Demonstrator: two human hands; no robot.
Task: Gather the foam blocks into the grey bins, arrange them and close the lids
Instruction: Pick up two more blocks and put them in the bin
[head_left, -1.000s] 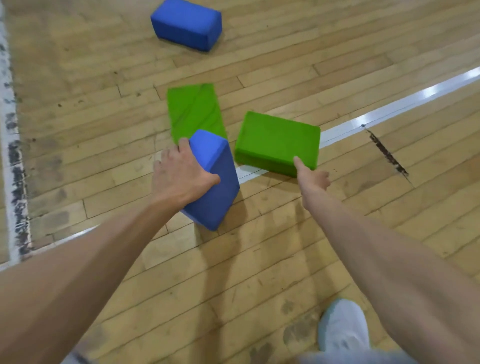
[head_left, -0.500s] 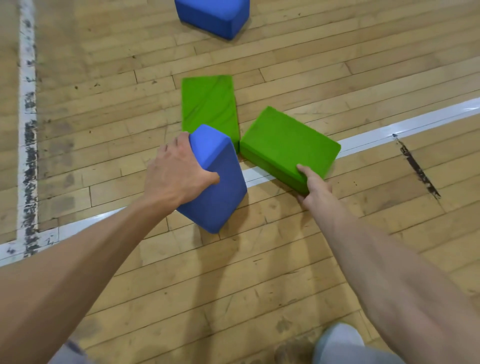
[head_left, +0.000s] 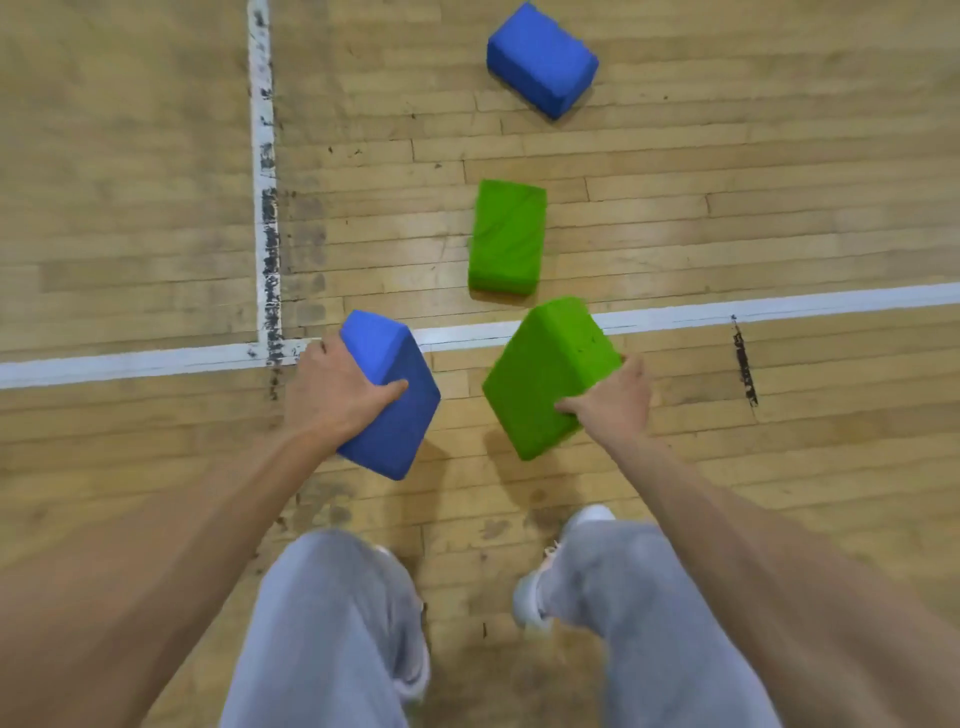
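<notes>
1. Shows four foam blocks in all: two blue, two green, on or above a wooden floor (head_left: 130, 218).
2. Grasps one block in each of two hands, both held off the floor in front of the knees, with shadows beneath them.
3. Wraps the left hand (head_left: 332, 389) around the held blue block (head_left: 395, 415), thumb across its near face, fingers curled behind its left side.
4. Tilts that block so its long axis slants from upper left, by the painted lines, down to lower right.
5. Clasps the held green block (head_left: 540, 369) with the right hand (head_left: 615, 400), thumb pressing its lower face, fingers hidden behind the right edge.
6. Angles this one the other way, long axis slanting from upper right to lower left, so the two lower ends lean toward each other.
7. Leaves the second green block (head_left: 506, 236) lying flat on the floor just beyond the crosswise white line (head_left: 779, 304), long axis pointing almost straight away.
8. Leaves the second blue block (head_left: 543, 60) further off, well apart, lying on the boards with its long axis running diagonally from upper left to lower right.
9. Includes two painted lines: the crosswise one and an upright white line (head_left: 260, 130), scuffed black, meeting it at left.
10. Takes in two legs in grey trousers (head_left: 332, 623) at the bottom, with a white shoe (head_left: 530, 597) at the right leg.
</notes>
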